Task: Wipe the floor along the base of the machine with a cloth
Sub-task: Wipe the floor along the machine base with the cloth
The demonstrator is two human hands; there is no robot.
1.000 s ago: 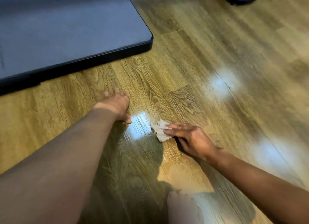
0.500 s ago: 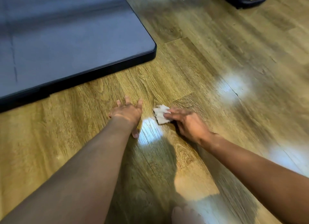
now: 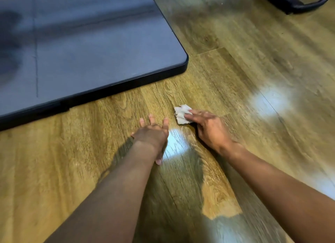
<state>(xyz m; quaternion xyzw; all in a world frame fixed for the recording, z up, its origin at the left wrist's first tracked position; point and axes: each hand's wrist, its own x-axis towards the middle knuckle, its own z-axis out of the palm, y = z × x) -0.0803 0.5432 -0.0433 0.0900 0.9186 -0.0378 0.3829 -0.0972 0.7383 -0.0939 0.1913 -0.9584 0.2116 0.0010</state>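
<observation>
A small crumpled white cloth [image 3: 181,114] lies on the wooden floor [image 3: 235,79] a short way in front of the machine's dark grey base [image 3: 90,48], near its rounded black-edged corner. My right hand [image 3: 208,128] presses the cloth flat to the floor with straight fingers laid over its right side. My left hand [image 3: 152,134] rests flat on the floor just left of the cloth, fingers spread, holding nothing. A narrow strip of floor lies between my hands and the base's black rim.
A black curved frame [image 3: 299,1] of another object sits on the floor at the far right. Bright light reflections mark the glossy planks to the right and between my arms.
Both hands have moved forward toward the machine's base, the right one pushing the cloth along the floor. The base's corner now lies closer to the cloth.
</observation>
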